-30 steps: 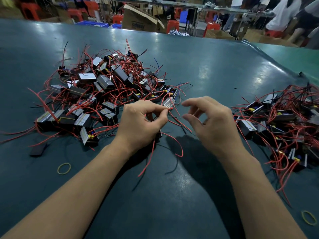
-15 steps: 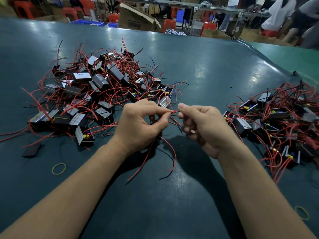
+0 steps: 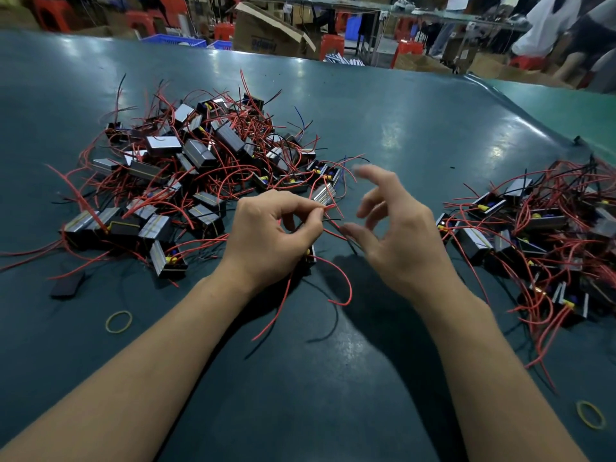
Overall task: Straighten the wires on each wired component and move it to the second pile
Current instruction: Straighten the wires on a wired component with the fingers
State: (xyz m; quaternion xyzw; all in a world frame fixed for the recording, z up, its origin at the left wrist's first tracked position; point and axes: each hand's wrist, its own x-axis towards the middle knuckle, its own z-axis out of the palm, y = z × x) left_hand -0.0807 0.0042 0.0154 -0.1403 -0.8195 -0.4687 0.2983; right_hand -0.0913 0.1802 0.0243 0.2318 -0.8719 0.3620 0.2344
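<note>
On the near tabletop, loose red and black wire ends trail out from under the left hand. The left hand grips one wired component, mostly hidden beneath the palm, while its thumb and forefinger pinch a red wire near the tip. The right hand is just beside it, fingers spread and loosely curved, holding nothing. The component appears light and rigid; its wires appear thin, springy and easily kinked. Hold the body firmly and draw each wire through the fingers from the root outward, without pulling hard on the joints. The second pile lies to the right, well apart from the unsorted pile, which lies farther back on the left.
</note>
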